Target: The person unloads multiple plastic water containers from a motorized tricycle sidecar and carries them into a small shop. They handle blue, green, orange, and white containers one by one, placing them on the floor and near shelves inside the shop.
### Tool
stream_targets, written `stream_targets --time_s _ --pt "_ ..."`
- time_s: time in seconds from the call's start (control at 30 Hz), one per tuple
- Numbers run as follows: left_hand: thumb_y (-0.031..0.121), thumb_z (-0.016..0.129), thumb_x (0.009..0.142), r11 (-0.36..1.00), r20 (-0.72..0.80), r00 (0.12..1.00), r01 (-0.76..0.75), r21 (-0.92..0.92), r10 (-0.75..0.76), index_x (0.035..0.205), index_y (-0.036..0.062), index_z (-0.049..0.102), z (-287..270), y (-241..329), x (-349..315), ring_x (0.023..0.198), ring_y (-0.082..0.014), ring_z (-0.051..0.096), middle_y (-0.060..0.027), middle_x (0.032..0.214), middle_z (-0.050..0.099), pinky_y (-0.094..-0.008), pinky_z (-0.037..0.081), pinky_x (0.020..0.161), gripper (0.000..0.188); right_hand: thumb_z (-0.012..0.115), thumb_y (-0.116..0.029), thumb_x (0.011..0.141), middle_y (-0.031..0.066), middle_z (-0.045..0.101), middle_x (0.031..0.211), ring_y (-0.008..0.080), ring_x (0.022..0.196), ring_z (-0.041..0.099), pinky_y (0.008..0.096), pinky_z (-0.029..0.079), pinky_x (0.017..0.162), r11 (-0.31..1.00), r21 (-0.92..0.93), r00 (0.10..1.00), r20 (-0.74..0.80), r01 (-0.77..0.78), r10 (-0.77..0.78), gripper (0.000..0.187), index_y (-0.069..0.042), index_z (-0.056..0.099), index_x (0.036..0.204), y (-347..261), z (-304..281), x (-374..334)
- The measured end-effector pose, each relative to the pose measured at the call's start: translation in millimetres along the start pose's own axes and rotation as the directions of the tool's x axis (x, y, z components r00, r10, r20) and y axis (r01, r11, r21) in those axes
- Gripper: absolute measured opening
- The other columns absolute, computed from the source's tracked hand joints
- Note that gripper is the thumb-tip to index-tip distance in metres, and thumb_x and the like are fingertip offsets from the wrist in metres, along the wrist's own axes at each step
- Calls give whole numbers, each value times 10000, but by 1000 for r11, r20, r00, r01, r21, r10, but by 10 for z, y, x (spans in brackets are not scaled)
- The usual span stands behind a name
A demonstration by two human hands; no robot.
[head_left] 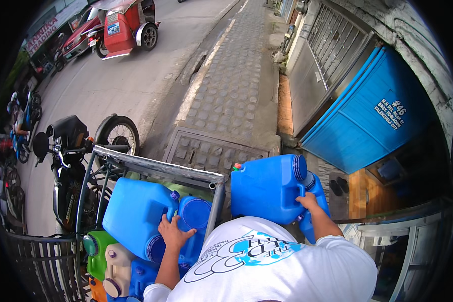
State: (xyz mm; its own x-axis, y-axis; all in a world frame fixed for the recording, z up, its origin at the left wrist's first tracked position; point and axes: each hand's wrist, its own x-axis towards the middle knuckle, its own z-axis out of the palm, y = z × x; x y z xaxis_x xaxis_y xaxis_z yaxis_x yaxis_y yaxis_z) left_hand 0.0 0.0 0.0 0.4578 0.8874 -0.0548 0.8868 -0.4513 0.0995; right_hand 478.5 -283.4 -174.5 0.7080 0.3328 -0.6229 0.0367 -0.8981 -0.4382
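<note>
My right hand [308,201] grips the handle of a large blue water jug [261,189], which hangs tilted on its side by the cart. The jug has a dark blue screw cap and a small spout with red and green on it. Against a second blue jug [133,209], lying in the metal cart, my left hand [174,232] rests near its handle, fingers spread and thumb stuck out. Another blue jug [195,214] with a round cap stands beside that hand, partly hidden by my shirt.
Green [99,251] and beige jugs [117,267] fill the near part of the cart [158,163]. A black motorcycle [70,186] is at its left. Blue gate [357,110] and slippers [338,185] are right; a red tricycle [121,30] is on the road.
</note>
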Motion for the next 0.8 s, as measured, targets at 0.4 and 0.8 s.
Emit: stream_targets --time_s 0.4,0.8 --pt "608 795 553 994 -25 996 82 -73 -84 1135 -4 611 588 1443 -164 1155 -419 437 -307 1331 415 -481 314 1016 863 747 -303 692 159 680 782 271 710 653 395 499 661 995 -74 981 -189 -60 45 324 -8 695 816 968 -951 -47" --pt "692 759 551 970 106 994 5 -244 21 909 77 711 841 857 -187 1159 -439 487 -326 1341 436 -491 369 995 713 726 -287 705 146 676 823 263 742 641 391 492 689 1000 23 992 -129 2 1 318 -12 677 857 1237 -1079 -113"
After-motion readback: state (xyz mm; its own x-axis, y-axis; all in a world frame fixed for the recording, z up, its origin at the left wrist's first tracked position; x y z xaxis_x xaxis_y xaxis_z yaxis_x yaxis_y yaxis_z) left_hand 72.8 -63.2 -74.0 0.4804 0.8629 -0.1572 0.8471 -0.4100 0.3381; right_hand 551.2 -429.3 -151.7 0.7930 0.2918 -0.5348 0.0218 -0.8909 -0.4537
